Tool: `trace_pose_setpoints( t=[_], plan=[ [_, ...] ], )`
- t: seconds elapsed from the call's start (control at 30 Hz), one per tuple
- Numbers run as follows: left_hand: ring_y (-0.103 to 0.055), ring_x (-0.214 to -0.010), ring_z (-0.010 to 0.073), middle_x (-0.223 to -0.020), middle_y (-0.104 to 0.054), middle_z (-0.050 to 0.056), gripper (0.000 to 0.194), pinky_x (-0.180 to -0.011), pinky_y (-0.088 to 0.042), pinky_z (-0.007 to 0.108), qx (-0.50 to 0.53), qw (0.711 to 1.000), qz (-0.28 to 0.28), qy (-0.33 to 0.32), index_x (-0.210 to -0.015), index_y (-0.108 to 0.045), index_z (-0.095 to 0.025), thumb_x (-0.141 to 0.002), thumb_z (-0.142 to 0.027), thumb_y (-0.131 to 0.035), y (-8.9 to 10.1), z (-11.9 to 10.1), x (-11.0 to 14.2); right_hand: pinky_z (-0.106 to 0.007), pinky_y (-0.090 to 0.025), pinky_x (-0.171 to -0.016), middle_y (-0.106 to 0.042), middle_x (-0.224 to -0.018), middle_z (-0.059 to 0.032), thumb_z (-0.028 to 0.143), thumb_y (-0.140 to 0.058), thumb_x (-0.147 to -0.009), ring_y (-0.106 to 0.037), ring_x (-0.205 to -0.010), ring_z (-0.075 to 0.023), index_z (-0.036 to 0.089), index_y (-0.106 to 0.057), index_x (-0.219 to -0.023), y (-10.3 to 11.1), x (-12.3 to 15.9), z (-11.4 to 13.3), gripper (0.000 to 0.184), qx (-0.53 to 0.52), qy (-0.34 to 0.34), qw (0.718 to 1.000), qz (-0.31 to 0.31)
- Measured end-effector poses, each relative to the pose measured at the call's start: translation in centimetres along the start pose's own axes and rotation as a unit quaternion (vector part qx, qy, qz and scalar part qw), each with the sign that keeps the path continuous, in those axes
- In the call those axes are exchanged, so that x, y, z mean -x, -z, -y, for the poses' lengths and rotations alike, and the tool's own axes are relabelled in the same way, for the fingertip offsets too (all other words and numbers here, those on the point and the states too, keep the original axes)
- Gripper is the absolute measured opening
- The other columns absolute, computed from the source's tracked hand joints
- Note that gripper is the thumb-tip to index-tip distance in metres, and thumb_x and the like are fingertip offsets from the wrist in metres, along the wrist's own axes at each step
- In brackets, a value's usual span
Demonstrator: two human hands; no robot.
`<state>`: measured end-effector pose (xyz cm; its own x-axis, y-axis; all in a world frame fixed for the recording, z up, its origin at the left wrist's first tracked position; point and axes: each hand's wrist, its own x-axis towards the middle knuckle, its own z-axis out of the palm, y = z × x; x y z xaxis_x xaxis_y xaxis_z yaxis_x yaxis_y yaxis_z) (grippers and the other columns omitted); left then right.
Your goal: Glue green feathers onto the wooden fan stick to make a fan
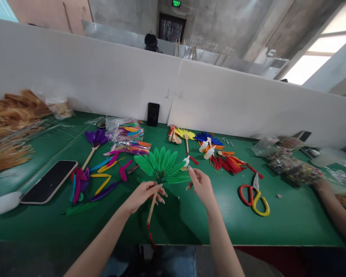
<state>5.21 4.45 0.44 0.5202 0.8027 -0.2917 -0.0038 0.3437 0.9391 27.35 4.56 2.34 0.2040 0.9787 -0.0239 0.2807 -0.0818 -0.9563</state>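
A green feather fan [161,163] with a pale wooden handle and a red cord at its lower end is held upright above the table. My left hand [146,195] is closed around the top of the handle, just under the feathers. At the fan's right side, my right hand [200,184] has its curled fingers at the tip of the lowest green feather. Behind the fan stand small white glue bottles [209,152]. A yellow feather fan [184,133] and a blue feather fan [206,138] lie farther back.
Red-and-yellow-handled scissors [254,198] lie right, near bags of beads [296,165] and another person's arm [334,207]. To the left are a large phone [50,182], a purple feather fan [96,137], loose feathers [106,186] and brown fibres [14,115]. A white partition [103,73] closes the back.
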Motion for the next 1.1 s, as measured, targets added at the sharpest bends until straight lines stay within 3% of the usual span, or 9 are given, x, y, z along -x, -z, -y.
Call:
trace_pose_setpoints(
  t=[0.2,0.33,0.53,0.73,0.97,1.1],
  plan=[
    [-0.059,-0.057,0.0133,-0.081,-0.066,0.01,0.039,-0.06,-0.049,0.028,0.014,1.0,0.019,-0.02,-0.09,-0.058,-0.01,-0.082,-0.048,-0.052,0.0,0.3,0.0,-0.022,-0.037,-0.033,-0.059,-0.06,-0.001,0.057,-0.059,-0.069,-0.051,-0.037,-0.0102,0.014,-0.061,-0.071,-0.1,-1.2,0.4,0.044,-0.004,-0.012,0.998,0.055],
    [-0.051,-0.041,0.0089,-0.065,-0.062,0.005,0.047,-0.043,-0.042,0.021,0.033,0.999,-0.027,-0.032,-0.087,-0.057,-0.01,-0.085,-0.054,-0.041,-0.3,0.9,-0.3,-0.024,-0.042,-0.039,-0.059,-0.056,-0.0002,0.054,-0.058,-0.07,-0.052,-0.041,-0.0118,0.015,-0.058,-0.068,-0.2,-1.1,0.0,0.038,-0.013,0.009,0.999,0.049],
    [-0.039,-0.027,0.0046,-0.051,-0.057,0.001,0.049,-0.029,-0.024,0.017,0.003,0.996,-0.09,-0.022,-0.072,-0.053,-0.01,-0.084,-0.057,-0.041,-0.9,1.7,-0.8,-0.026,-0.046,-0.048,-0.064,-0.061,-0.004,0.044,-0.054,-0.075,-0.061,-0.056,-0.0179,0.018,-0.056,-0.07,-0.5,-0.1,-0.5,0.027,-0.022,0.034,0.998,0.052],
    [-0.036,-0.026,0.0041,-0.05,-0.056,-0.001,0.046,-0.028,-0.022,0.016,0.015,0.994,-0.102,-0.021,-0.077,-0.051,-0.012,-0.083,-0.056,-0.042,-1.2,1.7,-0.8,-0.022,-0.041,-0.036,-0.065,-0.065,-0.0069,0.055,-0.052,-0.075,-0.06,-0.057,-0.0194,0.016,-0.061,-0.077,-0.9,0.7,-0.7,0.04,-0.005,0.006,0.999,0.034],
    [-0.037,-0.025,0.0048,-0.046,-0.055,-0.002,0.045,-0.027,-0.023,0.015,0.018,0.993,-0.112,-0.015,-0.079,-0.051,-0.012,-0.082,-0.056,-0.044,-1.3,1.9,-1.0,-0.023,-0.04,-0.038,-0.057,-0.053,-0.0012,0.057,-0.051,-0.076,-0.047,-0.044,-0.0121,0.014,-0.064,-0.071,-1.0,1.0,-0.6,0.045,0.048,0.019,0.998,0.044],
    [-0.037,-0.025,0.0044,-0.046,-0.055,-0.002,0.045,-0.027,-0.023,0.015,0.012,0.993,-0.114,-0.015,-0.077,-0.052,-0.012,-0.083,-0.056,-0.043,-1.3,2.1,-1.1,-0.023,-0.038,-0.04,-0.06,-0.055,-0.003,0.055,-0.05,-0.078,-0.046,-0.044,-0.0123,0.014,-0.064,-0.069,-1.1,1.1,-0.4,0.044,0.075,0.03,0.996,0.026]
  ],
)
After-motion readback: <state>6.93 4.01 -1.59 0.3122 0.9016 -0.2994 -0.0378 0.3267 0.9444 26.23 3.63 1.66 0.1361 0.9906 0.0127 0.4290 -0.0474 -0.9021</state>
